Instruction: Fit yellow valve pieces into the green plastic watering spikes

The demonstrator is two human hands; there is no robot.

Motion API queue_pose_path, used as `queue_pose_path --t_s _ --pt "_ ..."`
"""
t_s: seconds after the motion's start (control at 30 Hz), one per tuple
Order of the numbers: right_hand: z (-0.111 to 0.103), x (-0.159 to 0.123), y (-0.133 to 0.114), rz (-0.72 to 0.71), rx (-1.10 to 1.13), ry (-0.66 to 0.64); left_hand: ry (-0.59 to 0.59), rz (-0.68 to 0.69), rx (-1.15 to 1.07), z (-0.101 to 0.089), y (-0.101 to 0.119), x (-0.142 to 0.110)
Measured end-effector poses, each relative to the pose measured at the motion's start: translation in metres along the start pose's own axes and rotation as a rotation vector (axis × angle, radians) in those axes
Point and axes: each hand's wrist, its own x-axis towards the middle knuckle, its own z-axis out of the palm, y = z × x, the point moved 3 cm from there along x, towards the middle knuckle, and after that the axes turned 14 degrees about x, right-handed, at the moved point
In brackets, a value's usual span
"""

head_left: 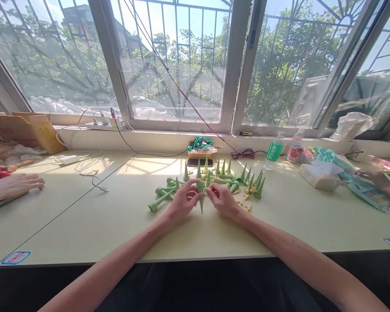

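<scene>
My left hand (pixel 182 203) is closed around a green plastic watering spike (pixel 201 205), tip pointing down toward the table. My right hand (pixel 225 200) pinches a small yellow valve piece (pixel 206 189) against the side of that spike; the fingers partly hide it. Behind and around both hands are several more green spikes (pixel 259 187), some standing on their wide ends with points up. Others lie flat, such as the long spike (pixel 162 200) left of my left hand. Several loose yellow valve pieces (pixel 248 208) are scattered to the right of my right hand.
A phone (pixel 195 163) and a small box of green material (pixel 201 147) sit behind the spikes. To the right stand a green-labelled bottle (pixel 274 151) and a tissue pack (pixel 321 175). A charging cable (pixel 95 175) lies leftward. Other people's hands (pixel 16 186) are at both sides.
</scene>
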Motion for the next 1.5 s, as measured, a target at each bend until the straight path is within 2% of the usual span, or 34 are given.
queue_pose_path --t_s 0.13,0.3,0.47,0.6,0.67,0.8,0.9,1.1,1.5 --pt "0.002 -0.001 -0.001 0.105 0.179 -0.056 0.047 0.05 0.172 -0.002 0.004 -0.002" --pt "0.005 -0.001 -0.002 0.18 0.37 -0.095 0.085 0.062 0.182 -0.003 0.011 -0.004" --pt "0.007 -0.001 0.002 0.124 0.394 -0.014 0.098 0.032 0.141 -0.003 0.014 -0.003" --pt "0.005 -0.001 0.003 0.056 0.329 0.054 0.145 -0.03 0.057 -0.004 0.01 0.0" --pt "0.003 -0.002 0.002 0.028 0.266 0.06 0.117 -0.091 -0.022 -0.005 0.007 0.002" --pt "0.003 -0.003 -0.004 -0.012 0.159 0.015 -0.04 -0.226 -0.226 -0.002 0.004 0.003" --pt "0.004 -0.003 -0.007 -0.028 0.137 -0.009 -0.11 -0.273 -0.281 -0.001 0.005 0.002" --pt "0.004 -0.005 -0.004 0.002 0.183 -0.017 -0.202 -0.275 -0.344 0.0 0.006 0.0" --pt "0.003 -0.006 -0.002 0.004 0.231 -0.008 -0.296 -0.207 -0.449 -0.002 0.012 -0.002"
